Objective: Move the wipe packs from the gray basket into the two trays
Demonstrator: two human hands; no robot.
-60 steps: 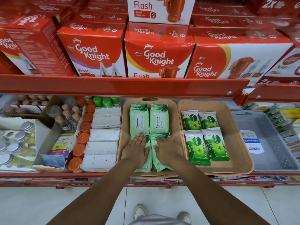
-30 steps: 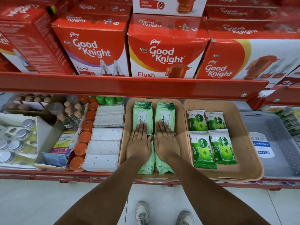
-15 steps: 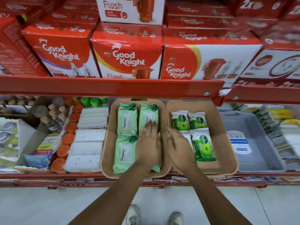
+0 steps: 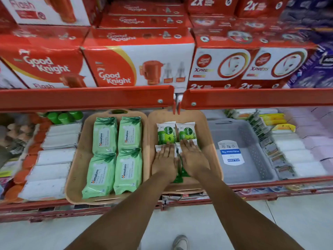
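Note:
Two tan trays sit side by side on the lower shelf. The left tray [image 4: 77, 159] holds several pale green Himalaya wipe packs [image 4: 104, 135]. The right tray [image 4: 210, 141] holds small dark green Dettol wipe packs [image 4: 165, 133]. My left hand [image 4: 164, 162] and my right hand [image 4: 193, 157] lie flat, fingers together, on the two near Dettol packs, which they mostly hide. Neither hand grips anything. The gray basket [image 4: 252, 134] stands right of the trays with only a label on its floor.
A red shelf beam [image 4: 86, 98] overhangs the trays' far ends, with red boxes [image 4: 126, 67] stacked above. White packs [image 4: 52, 159] and orange caps [image 4: 21, 175] crowd the left. Small sachets [image 4: 270, 148] and white packs line the right. My shoe [image 4: 180, 242] shows below.
Both hands moved right, off the Himalaya packs in the left tray and onto the near Dettol packs in the right tray. The view has shifted right as well.

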